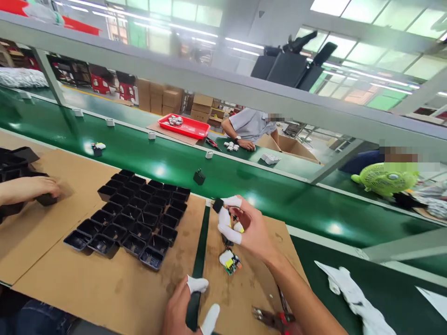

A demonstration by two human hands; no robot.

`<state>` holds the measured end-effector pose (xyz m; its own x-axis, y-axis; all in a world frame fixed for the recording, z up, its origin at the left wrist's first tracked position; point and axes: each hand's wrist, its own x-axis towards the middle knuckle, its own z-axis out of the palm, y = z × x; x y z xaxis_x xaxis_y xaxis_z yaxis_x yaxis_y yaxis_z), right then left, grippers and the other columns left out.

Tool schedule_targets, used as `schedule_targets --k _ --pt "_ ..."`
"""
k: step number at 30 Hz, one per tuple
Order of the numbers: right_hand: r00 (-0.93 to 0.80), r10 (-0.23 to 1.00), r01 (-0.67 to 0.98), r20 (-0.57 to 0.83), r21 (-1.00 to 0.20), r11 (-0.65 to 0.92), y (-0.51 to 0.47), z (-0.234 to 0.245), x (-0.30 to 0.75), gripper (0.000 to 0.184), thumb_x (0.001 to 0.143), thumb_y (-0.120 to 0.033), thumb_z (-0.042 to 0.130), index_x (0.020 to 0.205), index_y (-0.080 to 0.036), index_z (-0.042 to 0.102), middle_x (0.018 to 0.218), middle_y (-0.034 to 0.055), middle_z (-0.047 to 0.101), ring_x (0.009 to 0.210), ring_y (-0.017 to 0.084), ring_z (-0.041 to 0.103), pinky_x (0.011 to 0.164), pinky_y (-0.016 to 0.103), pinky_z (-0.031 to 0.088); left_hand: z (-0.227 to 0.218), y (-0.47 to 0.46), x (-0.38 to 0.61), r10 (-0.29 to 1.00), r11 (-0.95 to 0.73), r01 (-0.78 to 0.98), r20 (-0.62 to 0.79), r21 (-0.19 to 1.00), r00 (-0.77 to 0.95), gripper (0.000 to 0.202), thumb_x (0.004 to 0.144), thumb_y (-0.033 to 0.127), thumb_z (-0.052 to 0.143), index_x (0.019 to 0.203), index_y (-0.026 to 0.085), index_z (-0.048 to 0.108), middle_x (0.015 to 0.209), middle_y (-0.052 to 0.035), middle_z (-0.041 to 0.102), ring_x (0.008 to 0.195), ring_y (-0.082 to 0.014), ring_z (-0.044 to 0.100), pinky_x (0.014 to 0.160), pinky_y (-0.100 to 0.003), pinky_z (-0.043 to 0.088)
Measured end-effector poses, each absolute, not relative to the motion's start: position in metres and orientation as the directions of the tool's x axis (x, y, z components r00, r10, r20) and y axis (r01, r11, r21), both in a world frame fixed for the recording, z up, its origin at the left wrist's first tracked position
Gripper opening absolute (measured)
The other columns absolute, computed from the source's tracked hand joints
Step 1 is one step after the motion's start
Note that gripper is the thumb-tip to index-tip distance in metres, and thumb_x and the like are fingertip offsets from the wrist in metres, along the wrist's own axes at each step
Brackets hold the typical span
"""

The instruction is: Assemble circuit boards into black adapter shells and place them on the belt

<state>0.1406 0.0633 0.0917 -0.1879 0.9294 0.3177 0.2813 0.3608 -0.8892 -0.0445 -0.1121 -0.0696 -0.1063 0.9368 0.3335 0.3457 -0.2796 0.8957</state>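
My right fingers (pixel 230 232) are pinching a circuit piece (pixel 239 227), partly hidden by my grip, to the right of the black cases (pixel 131 211). My left fingers (pixel 198 284) are standing spread, near the cases' closest right corner. Those cases are sitting open-topped in rows on cardboard (pixel 104 288); several are holding thin bits, too small to tell. Right of the cases, a circuit board (pixel 229 263) is lying loose. Beyond the cases, a red tray (pixel 195 129) is carrying small white pieces (pixel 175 121) at its left end.
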Motion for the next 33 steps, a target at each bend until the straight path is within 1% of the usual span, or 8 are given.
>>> schedule_targets --k 5,9,12,15,20,24,30,33 --pt "0.042 0.963 0.142 0.265 -0.956 0.257 -0.02 0.058 0.188 0.057 0.083 -0.068 0.094 0.121 -0.027 0.082 0.1 0.0074 0.083 0.084 0.026 0.078 0.082 0.039 0.067 -0.046 -0.107 -0.067 0.946 -0.261 0.388 0.313 0.884 -0.078 0.026 0.108 0.041 0.073 0.126 0.024 0.076 0.118 -0.0095 0.086 0.106 -0.027 0.083 0.1 -0.041 0.068" --pt "0.12 0.962 0.044 0.244 -0.97 0.24 -0.044 0.032 0.204 0.049 0.084 -0.063 0.096 0.118 -0.029 0.085 0.103 0.0077 0.088 0.085 0.027 0.081 0.081 0.038 0.068 -0.013 -0.082 -0.11 0.84 -0.148 0.815 0.506 0.56 -0.195 0.025 0.108 0.044 0.071 0.118 0.022 0.077 0.108 -0.0129 0.076 0.103 -0.0358 0.07 0.093 -0.052 0.058" --pt "0.133 0.959 -0.026 0.251 -0.966 0.256 -0.05 0.021 0.206 0.045 0.084 -0.058 0.098 0.118 -0.031 0.086 0.106 0.0067 0.089 0.088 0.026 0.083 0.08 0.035 0.068 -0.005 -0.073 -0.136 0.87 0.051 0.955 0.457 0.293 -0.187 0.03 0.105 0.047 0.071 0.113 0.019 0.078 0.108 -0.0162 0.068 0.106 -0.0413 0.062 0.087 -0.053 0.053" --pt "0.12 0.96 -0.072 0.254 -0.962 0.264 -0.053 0.02 0.207 0.048 0.083 -0.057 0.099 0.12 -0.03 0.084 0.111 0.0092 0.089 0.096 0.029 0.084 0.085 0.04 0.07 -0.013 -0.077 -0.146 0.923 0.09 0.972 0.349 0.219 -0.164 0.02 0.103 0.034 0.067 0.109 0.018 0.077 0.116 -0.0178 0.062 0.113 -0.0424 0.059 0.089 -0.053 0.053" --pt "0.102 0.958 -0.109 0.269 -0.954 0.279 -0.056 0.024 0.207 0.053 0.08 -0.059 0.101 0.117 -0.026 0.083 0.113 0.0133 0.088 0.103 0.036 0.086 0.094 0.053 0.071 -0.019 -0.099 -0.119 0.901 -0.23 0.888 0.432 0.397 0.04 0.006 0.103 0.022 0.068 0.105 0.022 0.073 0.126 -0.0143 0.06 0.123 -0.0369 0.056 0.101 -0.053 0.056" --pt "0.115 0.951 -0.121 0.285 -0.947 0.299 -0.069 0.026 0.207 0.052 0.079 -0.056 0.103 0.118 -0.028 0.084 0.119 0.0132 0.088 0.114 0.036 0.085 0.1 0.053 0.071 -0.017 -0.112 -0.074 0.841 -0.541 0.583 0.382 0.606 0.383 0.014 0.104 0.01 0.066 0.099 0.023 0.067 0.118 -0.0082 0.063 0.108 -0.0226 0.07 0.092 -0.034 0.062" --pt "0.037 0.964 -0.082 0.263 -0.961 0.265 -0.121 0.016 0.201 0.055 0.089 -0.048 0.095 0.14 -0.038 0.078 0.13 0.0113 0.087 0.095 0.036 0.088 0.076 0.047 0.074 -0.026 -0.109 -0.052 0.931 -0.34 0.464 0.226 0.818 0.286 0.066 0.082 0.013 0.094 0.138 0.022 0.06 0.135 -0.0147 0.065 0.127 -0.0326 0.073 0.107 -0.047 0.067" --pt "0.035 0.967 -0.092 0.252 -0.963 0.254 -0.142 0.0 0.197 0.055 0.091 -0.05 0.09 0.143 -0.04 0.075 0.129 0.0121 0.087 0.093 0.038 0.088 0.076 0.05 0.075 -0.021 -0.106 -0.055 0.933 -0.291 0.397 0.166 0.87 0.321 0.052 0.088 0.015 0.09 0.133 0.024 0.066 0.129 -0.01 0.075 0.119 -0.0291 0.077 0.104 -0.043 0.067"
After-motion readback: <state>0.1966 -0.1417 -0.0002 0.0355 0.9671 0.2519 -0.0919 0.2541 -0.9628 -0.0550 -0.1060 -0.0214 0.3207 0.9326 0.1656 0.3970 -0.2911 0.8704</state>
